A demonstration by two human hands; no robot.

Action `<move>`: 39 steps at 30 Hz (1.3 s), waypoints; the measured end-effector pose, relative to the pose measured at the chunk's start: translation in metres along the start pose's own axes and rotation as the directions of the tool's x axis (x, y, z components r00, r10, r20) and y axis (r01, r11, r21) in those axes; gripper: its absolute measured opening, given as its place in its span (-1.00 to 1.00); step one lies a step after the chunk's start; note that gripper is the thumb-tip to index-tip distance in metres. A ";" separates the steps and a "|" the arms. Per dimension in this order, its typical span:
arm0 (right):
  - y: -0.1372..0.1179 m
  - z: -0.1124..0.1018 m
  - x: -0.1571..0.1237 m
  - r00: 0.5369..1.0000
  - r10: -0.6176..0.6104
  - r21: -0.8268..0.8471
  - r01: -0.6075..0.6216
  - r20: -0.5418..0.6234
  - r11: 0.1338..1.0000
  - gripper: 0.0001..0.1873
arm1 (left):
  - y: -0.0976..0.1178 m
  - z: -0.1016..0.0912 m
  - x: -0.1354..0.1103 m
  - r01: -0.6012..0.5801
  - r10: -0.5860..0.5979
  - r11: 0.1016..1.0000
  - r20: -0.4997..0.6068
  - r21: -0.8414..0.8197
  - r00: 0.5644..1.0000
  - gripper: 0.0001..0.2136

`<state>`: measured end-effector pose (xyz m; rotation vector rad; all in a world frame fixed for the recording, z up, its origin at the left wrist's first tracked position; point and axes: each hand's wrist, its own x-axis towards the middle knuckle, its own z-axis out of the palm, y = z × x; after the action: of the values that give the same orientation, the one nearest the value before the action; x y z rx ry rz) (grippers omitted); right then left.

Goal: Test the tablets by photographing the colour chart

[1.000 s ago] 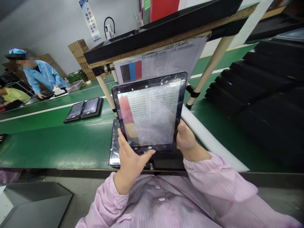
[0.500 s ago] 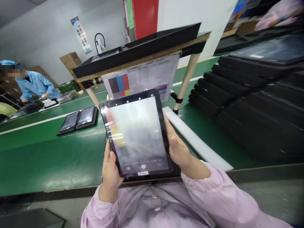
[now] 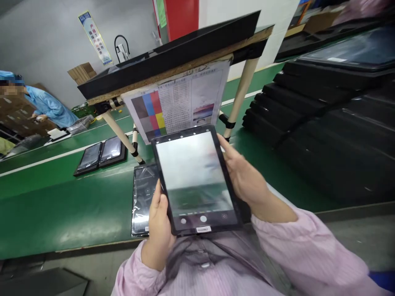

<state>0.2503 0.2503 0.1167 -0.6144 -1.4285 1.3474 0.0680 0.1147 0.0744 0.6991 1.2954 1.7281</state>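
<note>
We hold a flat, glossy black tablet (image 3: 196, 181) with a lit rectangular screen before our thin, striped pink cloth shirt (image 3: 197, 283), above the near side of a smooth green worktop (image 3: 68, 209). Our bare left hand (image 3: 160, 226) grips its lower left edge; our bare right hand (image 3: 247, 176), slightly blurred, clasps the right edge higher up, though we cannot tell how the fingers lie behind. Beside our left hand lies a shiny, film-covered black tablet (image 3: 143, 197). Ahead, a flat white printed sheet (image 3: 179, 107) with coloured blocks hangs under a rough-edged brown board (image 3: 185, 74) on round beige legs (image 3: 243, 94). In our view, the held tablet's top edge overlaps the sheet's lower border. To the left, the green surface runs broadly towards two dark-screened tablets (image 3: 90, 157); to the right, tall layers of black trays (image 3: 324, 123) leave a narrower strip beside our right hand
</note>
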 end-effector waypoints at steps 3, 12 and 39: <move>0.028 -0.012 0.006 0.975 0.195 0.145 -0.179 -0.108 0.973 -0.13 | -0.008 0.016 0.006 0.032 -0.038 0.972 0.019 0.234 0.999 -0.36; 0.062 -0.049 0.000 0.994 -0.047 -0.503 -0.009 -0.098 0.864 -0.35 | 0.004 -0.007 -0.007 -0.346 0.110 0.673 0.375 0.653 0.921 -0.46; 0.052 -0.048 -0.062 0.990 -0.078 -0.947 0.132 0.114 0.294 -0.51 | 0.023 -0.076 0.023 -0.339 0.279 -0.151 0.369 0.929 0.887 -0.68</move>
<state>0.3006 0.2277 0.0405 -1.2258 -2.2388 0.1922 -0.0126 0.0959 0.0715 2.0624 2.5130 0.5662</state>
